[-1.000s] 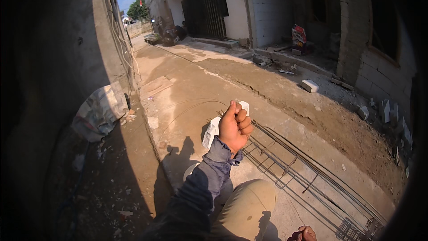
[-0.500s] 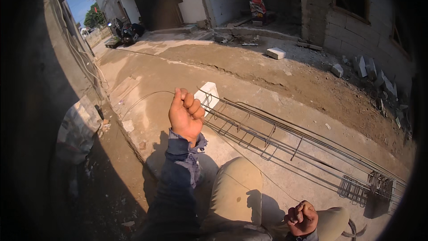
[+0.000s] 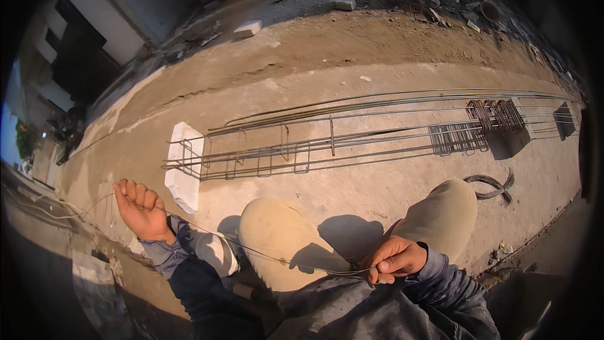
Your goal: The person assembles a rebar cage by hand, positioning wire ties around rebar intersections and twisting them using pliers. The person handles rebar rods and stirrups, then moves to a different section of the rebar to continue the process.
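The right hand point(image 3: 395, 259) pinches a thin wire point(image 3: 245, 247) slung across the lap point(image 3: 270, 226), seemingly not yet fastened, the left hand point(image 3: 139, 209) curls tightly around its other stretch, and beyond them steel bars point(image 3: 377, 133) carry several spaced rings point(image 3: 332, 136), with a bunch point(image 3: 495, 115) apparently left at right.

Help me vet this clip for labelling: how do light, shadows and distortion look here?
Head view: hard sunlight throws crisp shadows of the rebar cage and stirrup bundle; head view: fisheye distortion bows the rebar cage, and corners go black; head view: left hand and right hand are sunlit, the wire between them dark against the trousers but faint past the left hand.
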Demonstrator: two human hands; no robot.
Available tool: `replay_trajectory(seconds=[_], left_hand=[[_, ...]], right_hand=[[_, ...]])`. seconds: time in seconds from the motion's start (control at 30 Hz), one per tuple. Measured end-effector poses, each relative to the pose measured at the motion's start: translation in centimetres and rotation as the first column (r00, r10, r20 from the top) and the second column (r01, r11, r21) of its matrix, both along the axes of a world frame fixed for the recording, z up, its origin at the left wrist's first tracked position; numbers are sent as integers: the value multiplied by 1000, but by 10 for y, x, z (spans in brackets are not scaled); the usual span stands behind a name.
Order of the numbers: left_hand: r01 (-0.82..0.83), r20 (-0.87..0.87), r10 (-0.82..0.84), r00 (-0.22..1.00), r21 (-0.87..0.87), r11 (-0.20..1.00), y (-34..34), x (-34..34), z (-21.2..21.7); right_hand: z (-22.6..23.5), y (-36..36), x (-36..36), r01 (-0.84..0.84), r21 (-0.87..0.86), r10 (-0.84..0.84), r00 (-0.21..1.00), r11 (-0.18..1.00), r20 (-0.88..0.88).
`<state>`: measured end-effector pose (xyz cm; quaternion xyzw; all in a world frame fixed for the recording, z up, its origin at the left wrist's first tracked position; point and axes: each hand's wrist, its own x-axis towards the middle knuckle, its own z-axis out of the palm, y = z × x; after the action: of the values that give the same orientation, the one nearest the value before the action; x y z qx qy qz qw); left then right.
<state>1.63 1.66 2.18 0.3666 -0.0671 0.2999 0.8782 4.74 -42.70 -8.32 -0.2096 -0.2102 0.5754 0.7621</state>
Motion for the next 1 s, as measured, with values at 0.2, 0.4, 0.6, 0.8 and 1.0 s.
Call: replay_trajectory(seconds=[0.2, 0.4, 0.6, 0.8, 1.0], left_hand=[[371, 155, -340, 927, -260, 892, -13, 12, 1], [419, 93, -409, 908, -143, 897, 18, 2, -18], [315, 38, -318, 947, 67, 947, 12, 19, -28], [-28, -46, 29, 999, 26, 999, -3, 20, -24], [115, 59, -120, 991, 82, 990, 9, 15, -28]], right_hand=[[-40, 16, -8, 563, -512, 205, 518, 649, 830], [-25, -4, 5, 308, -58, -311, 906, 950, -286], [-34, -1, -14, 297, -310, 212, 319, 903, 924], [-37, -9, 8, 756, -284, -353, 558, 591, 751], [-38, -13, 6, 361, -317, -17, 683, 877, 730]])
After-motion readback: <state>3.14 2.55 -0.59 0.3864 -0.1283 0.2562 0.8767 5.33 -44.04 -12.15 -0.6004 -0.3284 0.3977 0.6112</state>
